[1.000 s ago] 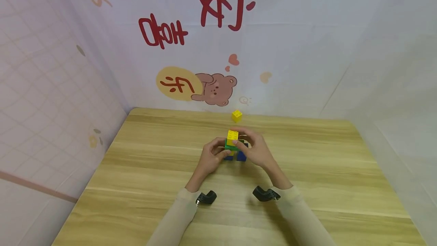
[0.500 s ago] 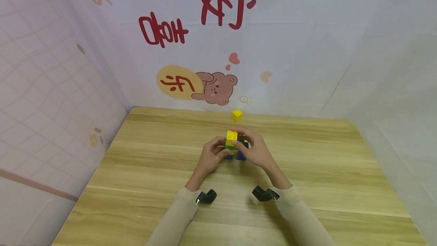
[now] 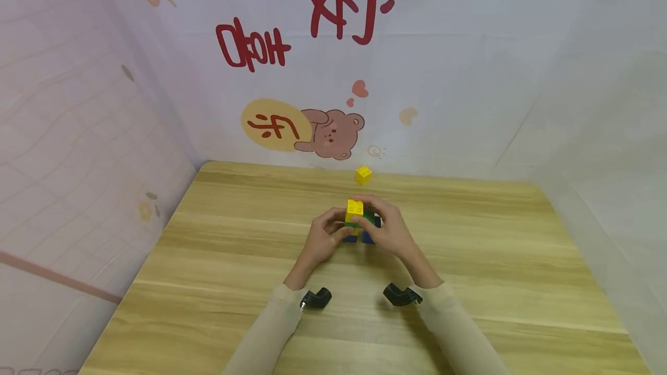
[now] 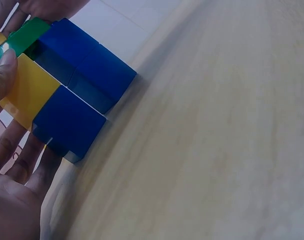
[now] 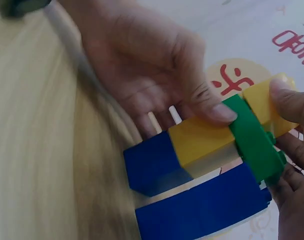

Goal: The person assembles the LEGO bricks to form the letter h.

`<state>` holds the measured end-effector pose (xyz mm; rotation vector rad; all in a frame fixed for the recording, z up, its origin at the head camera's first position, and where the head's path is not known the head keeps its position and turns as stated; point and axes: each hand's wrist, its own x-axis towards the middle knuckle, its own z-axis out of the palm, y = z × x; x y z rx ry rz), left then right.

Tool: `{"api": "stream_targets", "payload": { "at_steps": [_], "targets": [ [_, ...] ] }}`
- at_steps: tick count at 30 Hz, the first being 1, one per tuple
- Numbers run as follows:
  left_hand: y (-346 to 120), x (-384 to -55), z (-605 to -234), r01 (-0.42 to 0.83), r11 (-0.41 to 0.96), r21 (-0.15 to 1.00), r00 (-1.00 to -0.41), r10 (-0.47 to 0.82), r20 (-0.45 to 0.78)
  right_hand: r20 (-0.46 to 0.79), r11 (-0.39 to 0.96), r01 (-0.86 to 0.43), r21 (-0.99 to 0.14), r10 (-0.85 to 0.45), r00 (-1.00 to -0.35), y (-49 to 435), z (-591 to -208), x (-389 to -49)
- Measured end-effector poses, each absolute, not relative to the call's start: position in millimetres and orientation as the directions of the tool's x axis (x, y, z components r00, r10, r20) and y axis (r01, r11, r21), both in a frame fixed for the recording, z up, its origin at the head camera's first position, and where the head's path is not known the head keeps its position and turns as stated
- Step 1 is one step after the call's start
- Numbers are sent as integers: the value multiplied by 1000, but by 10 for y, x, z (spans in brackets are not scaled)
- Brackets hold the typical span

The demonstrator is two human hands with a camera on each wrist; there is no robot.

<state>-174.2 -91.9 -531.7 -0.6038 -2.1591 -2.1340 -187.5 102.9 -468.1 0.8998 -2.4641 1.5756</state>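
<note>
In the head view, a small stack of toy building bricks stands on the wooden table. It has two columns: blue bricks (image 5: 197, 210) form one, and a yellow brick (image 5: 204, 142) over a blue brick makes the other. Lying across both tops is a green brick (image 5: 254, 137). My left hand (image 3: 323, 240) grips the left column, its thumb near the yellow-green joint. Above, my right hand (image 3: 391, 227) pinches the top yellow brick (image 3: 355, 207) between thumb and fingers, over the green brick's left end. Whether it is fully pressed down I cannot tell.
A loose yellow brick (image 3: 363, 175) lies behind the stack near the back edge of the table (image 3: 250, 201). A white printed wall cloth (image 3: 448, 74) rises behind and beside the table. Both sleeves carry black wrist mounts.
The top yellow brick has shifted slightly toward the green brick's left end and lined up with it in the right hand. The left hand holds nearly still. The head view has shifted slightly.
</note>
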Motion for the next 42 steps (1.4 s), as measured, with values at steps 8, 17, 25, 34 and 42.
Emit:
{"api": "stream_targets", "payload": {
  "at_steps": [8,17,25,34,42],
  "targets": [
    [-909,-1762,-5304,289,-15,957,-927,244,284,469,281,-593,-754,-401,-787,1006,-4739,-1875],
    [-892,-1812,-5281,311,-4,951,-919,254,302,511,322,-651,-688,-423,-749,1037,-4728,-1915],
    [-863,-1794,-5304,299,-8,954,-926,238,292,574,393,-695,-602,-393,-718,1018,-4815,-1872],
    [-872,-1756,-5299,311,44,949,-934,202,296,534,383,-658,-648,-388,-751,1031,-4849,-1849],
    [-879,-1712,-5290,306,97,947,-938,200,282,469,414,-617,-670,-409,-783,1079,-4804,-1796]
  ]
}}
